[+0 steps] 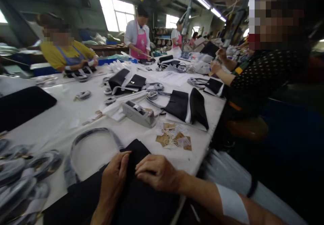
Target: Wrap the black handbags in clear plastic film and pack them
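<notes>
A black handbag (144, 204) lies at the table's near edge, below both my hands. Its looped handle (71, 166), wrapped in greyish film, arches over the table to the left. My left hand (115, 176) is closed on the bag's upper edge, thumb against the fingers. Just to its right, my right hand (159, 172) is bent over the black material with thumb and fingertips drawn together. Whatever is between those fingertips is too small or hidden to make out. A white band circles my right forearm.
Coiled wrapped straps (15, 167) are heaped at left. Ahead lie a grey tape dispenser (138, 113), brown tags with white strings (174, 138) and another black bag (177, 105). A co-worker in a dotted top (268, 73) sits close at right; others work around the table (199, 150).
</notes>
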A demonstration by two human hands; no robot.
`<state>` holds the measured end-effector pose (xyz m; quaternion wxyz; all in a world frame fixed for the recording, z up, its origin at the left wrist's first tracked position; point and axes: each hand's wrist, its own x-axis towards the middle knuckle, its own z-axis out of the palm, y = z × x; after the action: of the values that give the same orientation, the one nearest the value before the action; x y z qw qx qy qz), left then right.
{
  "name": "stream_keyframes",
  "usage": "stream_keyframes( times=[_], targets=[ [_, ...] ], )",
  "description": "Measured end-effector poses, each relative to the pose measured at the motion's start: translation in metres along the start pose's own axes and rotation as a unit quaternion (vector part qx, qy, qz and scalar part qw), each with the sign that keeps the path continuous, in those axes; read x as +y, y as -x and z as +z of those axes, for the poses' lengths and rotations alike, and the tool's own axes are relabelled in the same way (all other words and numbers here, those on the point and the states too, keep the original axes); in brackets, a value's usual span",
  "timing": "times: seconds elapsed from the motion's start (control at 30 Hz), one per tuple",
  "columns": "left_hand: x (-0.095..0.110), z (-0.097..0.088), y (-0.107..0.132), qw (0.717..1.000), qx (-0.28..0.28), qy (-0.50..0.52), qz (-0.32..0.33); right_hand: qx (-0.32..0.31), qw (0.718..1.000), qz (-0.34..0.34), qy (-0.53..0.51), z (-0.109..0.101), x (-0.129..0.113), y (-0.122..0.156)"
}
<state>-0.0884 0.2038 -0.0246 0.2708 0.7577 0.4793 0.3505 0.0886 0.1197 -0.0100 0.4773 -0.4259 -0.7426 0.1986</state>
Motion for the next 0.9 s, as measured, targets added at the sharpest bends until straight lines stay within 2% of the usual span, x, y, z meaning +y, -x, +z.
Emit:
stream_keyframes(
  times=[0.07,0.13,0.17,0.2,0.23,0.3,0.4,0.5,0.57,0.63,0.73,0.9],
  targets=[
    [0.001,0.000,-0.001,0.999,-0.004,-0.034,0.005,0.093,0.994,0.043,0.036,-0.046,0.003,0.028],
    [0.001,0.000,-0.002,0.998,-0.001,-0.065,0.007,0.147,0.974,0.118,0.127,-0.096,0.015,0.070],
    [0.001,0.000,-0.002,0.997,0.000,-0.080,0.009,0.161,0.951,0.191,0.181,-0.120,0.024,0.094],
    [0.001,0.000,-0.002,0.995,0.000,-0.095,0.013,0.163,0.914,0.285,0.236,-0.142,0.034,0.120],
    [0.002,0.000,-0.002,0.994,-0.001,-0.108,0.019,0.159,0.865,0.383,0.283,-0.161,0.044,0.146],
    [0.004,-0.001,-0.002,0.991,0.000,-0.129,0.033,0.141,0.821,0.465,0.299,-0.186,0.064,0.196],
    [0.008,-0.002,0.000,0.987,0.014,-0.151,0.059,0.064,0.784,0.553,0.273,-0.192,0.084,0.259],
    [0.009,-0.002,0.002,0.982,0.033,-0.173,0.073,-0.002,0.759,0.600,0.252,-0.172,0.092,0.303],
    [0.008,-0.002,0.003,0.979,0.043,-0.184,0.074,-0.023,0.746,0.616,0.251,-0.159,0.097,0.321],
    [0.007,-0.001,0.004,0.978,0.048,-0.186,0.077,-0.037,0.742,0.623,0.244,-0.152,0.102,0.330],
    [0.008,-0.001,0.006,0.979,0.042,-0.182,0.084,-0.045,0.751,0.620,0.224,-0.155,0.112,0.329],
    [0.010,0.000,0.006,0.981,0.041,-0.183,0.053,0.002,0.776,0.592,0.215,-0.170,0.121,0.319]
  ],
)
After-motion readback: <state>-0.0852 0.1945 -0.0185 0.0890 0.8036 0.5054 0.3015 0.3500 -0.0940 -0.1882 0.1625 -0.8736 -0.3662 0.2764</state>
